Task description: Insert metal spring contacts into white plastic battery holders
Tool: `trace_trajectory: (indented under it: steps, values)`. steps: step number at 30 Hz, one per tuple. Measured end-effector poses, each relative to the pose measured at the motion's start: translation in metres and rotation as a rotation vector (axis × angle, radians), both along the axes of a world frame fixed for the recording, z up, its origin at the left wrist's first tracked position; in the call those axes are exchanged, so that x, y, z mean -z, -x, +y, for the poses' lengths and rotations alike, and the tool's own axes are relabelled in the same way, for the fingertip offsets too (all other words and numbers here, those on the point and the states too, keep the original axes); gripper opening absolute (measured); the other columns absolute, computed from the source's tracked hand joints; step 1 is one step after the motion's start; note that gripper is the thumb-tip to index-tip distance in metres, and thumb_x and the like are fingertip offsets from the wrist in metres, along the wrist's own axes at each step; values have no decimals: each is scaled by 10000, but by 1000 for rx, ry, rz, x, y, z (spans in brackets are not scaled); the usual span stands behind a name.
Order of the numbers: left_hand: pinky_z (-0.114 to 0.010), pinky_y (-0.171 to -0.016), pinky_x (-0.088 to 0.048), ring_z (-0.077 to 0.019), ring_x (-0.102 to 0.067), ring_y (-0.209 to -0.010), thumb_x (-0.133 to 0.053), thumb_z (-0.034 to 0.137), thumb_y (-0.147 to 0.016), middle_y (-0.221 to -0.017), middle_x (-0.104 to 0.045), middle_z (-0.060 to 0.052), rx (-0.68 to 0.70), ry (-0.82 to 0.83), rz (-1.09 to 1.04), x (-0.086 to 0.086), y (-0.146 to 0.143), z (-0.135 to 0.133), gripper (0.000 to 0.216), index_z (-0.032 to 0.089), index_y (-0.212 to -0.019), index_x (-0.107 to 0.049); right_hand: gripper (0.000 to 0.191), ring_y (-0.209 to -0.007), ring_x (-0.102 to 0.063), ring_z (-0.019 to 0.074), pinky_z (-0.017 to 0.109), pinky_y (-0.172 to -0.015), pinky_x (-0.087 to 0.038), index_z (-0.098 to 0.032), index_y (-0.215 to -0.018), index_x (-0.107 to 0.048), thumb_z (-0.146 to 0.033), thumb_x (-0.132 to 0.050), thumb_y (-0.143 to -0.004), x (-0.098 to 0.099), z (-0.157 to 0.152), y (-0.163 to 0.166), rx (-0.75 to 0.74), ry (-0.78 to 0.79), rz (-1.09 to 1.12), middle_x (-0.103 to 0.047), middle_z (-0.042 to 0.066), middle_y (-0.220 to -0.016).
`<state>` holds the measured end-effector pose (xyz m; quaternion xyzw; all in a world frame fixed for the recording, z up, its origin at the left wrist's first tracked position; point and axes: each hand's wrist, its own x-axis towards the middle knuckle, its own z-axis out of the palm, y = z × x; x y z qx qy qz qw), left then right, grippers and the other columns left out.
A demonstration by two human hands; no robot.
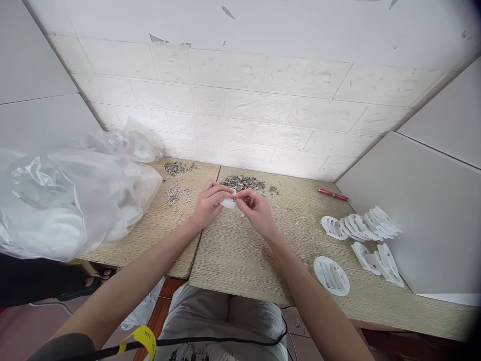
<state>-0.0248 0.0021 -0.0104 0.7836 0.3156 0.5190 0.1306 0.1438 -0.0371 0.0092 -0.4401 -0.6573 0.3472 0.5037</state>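
A small white round plastic piece [227, 203] is held just above the table between both hands. My left hand [210, 203] has its fingers closed on the left edge of the piece. At its right side, my right hand [257, 209] pinches something small, dark and metallic against it; the fingers hide most of that part. Just behind the hands lies a heap of small metal parts [243, 182]. Two more piles of tiny metal pieces, a darker one [175, 168] and a lighter one [175, 194], are to the left.
Large clear plastic bags [78, 200] holding white parts cover the table's left side. On the right stand rows of white round plastic pieces [363, 226], with a single one [331, 276] nearer me. A red pen [333, 194] lies by the right partition [432, 210]. A black cable [218, 343] crosses my lap.
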Motion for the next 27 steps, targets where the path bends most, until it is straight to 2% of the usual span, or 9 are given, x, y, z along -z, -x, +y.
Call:
trace_trajectory:
  steps: [8,12,17,21,24,27]
  values:
    - [-382,-814,-438,-210,-565,-867,-588,292,-842,-935,-714,-81,63,35,9,1,1,1,148,253,-842,-731,99,-683,-520,148,286,-597,-416,-219,-832,-616,-239,-521,-851,-2,-1,-1,34,-260,-214,-580,33,-798]
    - [-362,-754,-447,-199,-555,-832,-548,215,-850,-920,-718,-76,52,-61,52,3,3,3,181,245,-845,-726,129,-743,-547,165,300,-642,-442,-218,-851,-623,-233,-497,-874,4,2,-1,18,-345,-277,-584,45,-820]
    - [-326,-708,-452,-177,-538,-817,-539,139,-852,-919,-718,-67,31,-245,75,3,5,6,190,225,-846,-708,141,-701,-532,149,279,-585,-431,-215,-856,-620,-260,-492,-892,6,2,-1,-39,-321,-272,-583,45,-826]
    - [-306,-693,-454,-162,-528,-828,-566,103,-844,-957,-715,-74,30,-411,56,3,5,7,147,196,-852,-679,92,-634,-482,124,255,-533,-386,-209,-838,-605,-259,-539,-878,2,2,-1,-23,-276,-124,-559,27,-790]
    - [-309,-712,-458,-157,-534,-854,-573,105,-846,-1009,-700,-74,16,-436,68,2,4,7,128,196,-839,-662,76,-589,-441,106,246,-504,-354,-213,-859,-600,-273,-555,-875,-1,2,-4,52,-222,32,-552,18,-791]
    - [-314,-736,-459,-158,-536,-886,-573,91,-842,-1041,-685,-68,20,-455,70,2,5,7,140,202,-853,-657,51,-591,-442,105,245,-503,-349,-212,-841,-611,-245,-575,-854,-2,0,-5,51,-255,22,-547,12,-770]
